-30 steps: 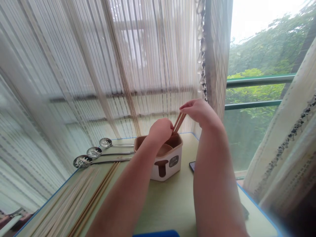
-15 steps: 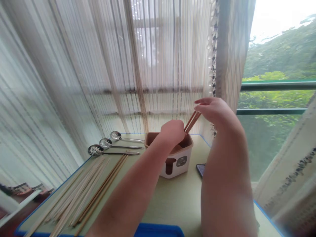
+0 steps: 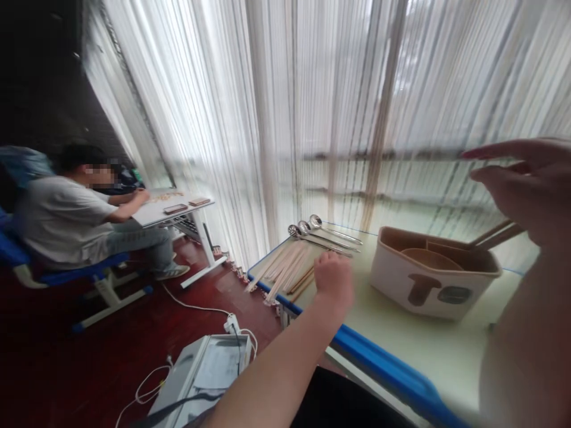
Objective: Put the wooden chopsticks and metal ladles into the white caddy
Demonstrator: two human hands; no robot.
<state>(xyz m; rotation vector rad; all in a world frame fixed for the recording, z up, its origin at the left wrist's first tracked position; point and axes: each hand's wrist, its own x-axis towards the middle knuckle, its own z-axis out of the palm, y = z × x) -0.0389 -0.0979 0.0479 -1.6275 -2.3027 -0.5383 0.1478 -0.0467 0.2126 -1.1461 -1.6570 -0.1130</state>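
My left hand [image 3: 334, 279] is over the light table, its fingers curled; whatever may be inside them is hidden. Beside it lie brown chopsticks [image 3: 302, 283], and left of those a spread of pale chopsticks [image 3: 283, 264]. My right hand [image 3: 520, 172] is raised at the right edge, thumb and forefinger apart, nothing between them. Below it, brown chopsticks [image 3: 497, 233] lean in the right part of a white utensil holder [image 3: 401, 279] with a brown inside. Three metal ladles, one a slotted ladle [image 3: 293, 231], lie behind the chopsticks with handles toward the holder.
The table has a blue edge [image 3: 383, 353] toward me. A sheer curtain [image 3: 285, 119] hangs behind it. At left, a seated person [image 3: 71, 214] works at another table [image 3: 178, 209]. A grey cabinet [image 3: 187, 371] with a white power strip [image 3: 231, 324] and cables stands below left.
The view has swung left. My left hand has moved from the holder to beside the loose brown chopsticks. My right hand stays raised near the chopsticks standing in the holder.
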